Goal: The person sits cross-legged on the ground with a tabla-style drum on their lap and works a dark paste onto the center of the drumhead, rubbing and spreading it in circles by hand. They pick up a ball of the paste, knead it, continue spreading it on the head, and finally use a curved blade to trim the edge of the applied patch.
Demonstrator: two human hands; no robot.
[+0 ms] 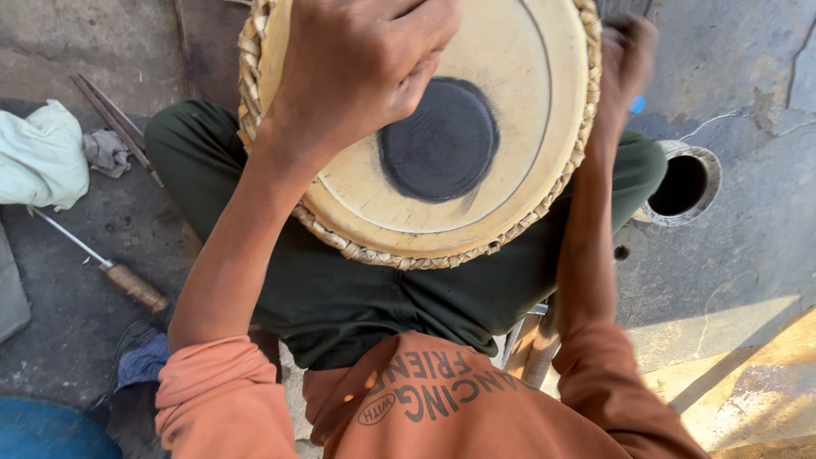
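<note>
Floor: grey, cracked stone floor point(748, 110) fills the frame's edges; the person sits on it cross-legged in dark green trousers point(340, 297) and an orange sweatshirt.
Drum: a hand drum point(518, 110) rests in the lap at upper centre of the frame, its pale skin head facing up, a black round patch point(438, 140) in the middle and a braided straw-coloured ring point(425, 259) round the rim.
Left hand: the left hand point(357, 68) lies on the head at upper centre, fingers curled into a loose fist, knuckles at the edge of the black patch; whether it grips anything is hidden.
Right hand: the right hand point(627, 51) is at the drum's upper right rim, blurred; it looks closed, perhaps round something small and blue, but I cannot tell.
Step in hand: by my judgement, work on the drum head, one hand bearing on the skin while the other steadies or tends the rim.
Next move calls for: a firm hold on the rim so the drum does not roll in the lap.
Around: a wooden-handled tool point(110, 268) and pale cloth point(42, 157) at left, a dark round hole point(678, 185) in the floor at right.
</note>
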